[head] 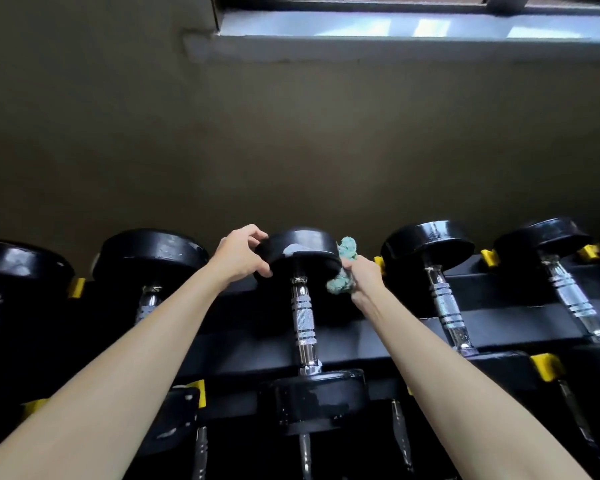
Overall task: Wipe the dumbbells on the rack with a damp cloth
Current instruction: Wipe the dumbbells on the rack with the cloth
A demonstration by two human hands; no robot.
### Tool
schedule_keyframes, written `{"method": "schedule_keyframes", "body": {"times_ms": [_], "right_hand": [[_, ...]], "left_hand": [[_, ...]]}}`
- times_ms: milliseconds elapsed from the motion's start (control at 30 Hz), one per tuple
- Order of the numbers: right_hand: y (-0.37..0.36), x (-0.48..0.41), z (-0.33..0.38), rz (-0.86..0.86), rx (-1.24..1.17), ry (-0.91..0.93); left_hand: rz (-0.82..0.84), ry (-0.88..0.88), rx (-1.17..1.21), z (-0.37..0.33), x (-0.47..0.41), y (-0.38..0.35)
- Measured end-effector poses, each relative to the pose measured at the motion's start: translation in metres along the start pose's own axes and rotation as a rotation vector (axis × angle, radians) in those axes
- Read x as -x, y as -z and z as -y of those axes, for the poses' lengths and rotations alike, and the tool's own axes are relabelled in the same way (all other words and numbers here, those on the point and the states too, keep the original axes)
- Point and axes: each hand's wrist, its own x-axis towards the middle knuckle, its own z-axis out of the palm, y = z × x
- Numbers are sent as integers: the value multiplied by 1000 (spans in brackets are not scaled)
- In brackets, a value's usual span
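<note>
At the centre of the frame, a black round-headed dumbbell (303,317) with a knurled chrome handle is laid across the black metal rack (510,317). Its far head is gripped at the left edge by the left hand (241,252), fingers curled over the rim and thumb beneath. A crumpled teal cloth (347,249) is clutched in the right hand (364,277) and pressed against the right side of the same head. On either side, similar black dumbbells (428,244) are seated close by, separated by yellow plastic dividers (546,365), so little room is left beside the hands. Chrome handles of a lower tier (400,431) are seen at the bottom of the frame. A dull olive wall (291,133) is seen behind, with a window ledge (395,43) at the upper right.
</note>
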Motion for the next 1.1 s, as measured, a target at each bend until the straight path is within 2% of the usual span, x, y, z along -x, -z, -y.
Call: {"method": "schedule_keyframes", "body": {"times_ms": [167,300,433,533,700,833,933,1000,1033,1100], "right_hand": [[3,35,6,-68,35,179],[-8,70,13,-23,118,387],[-30,95,15,-17,516,673],[-46,102,10,87,758,880],[-38,107,11,311,1026,1077],[-26,109,13,425,1305,1202],[-7,114,16,542,1536,1176],[13,118,16,549,1600,1011],[24,120,17,495,1492,908],[47,135,25,352,985,623]], "left_hand": [[-20,5,69,0,5,-2],[-12,3,92,1,10,-6],[104,-8,127,6,17,-4],[160,17,190,8,20,-1],[107,70,354,15,16,-2],[-29,109,432,6,25,2],[-93,98,445,-10,38,5],[-124,75,452,-22,47,8],[-130,62,466,-30,53,8],[-102,38,524,-53,68,2]]}}
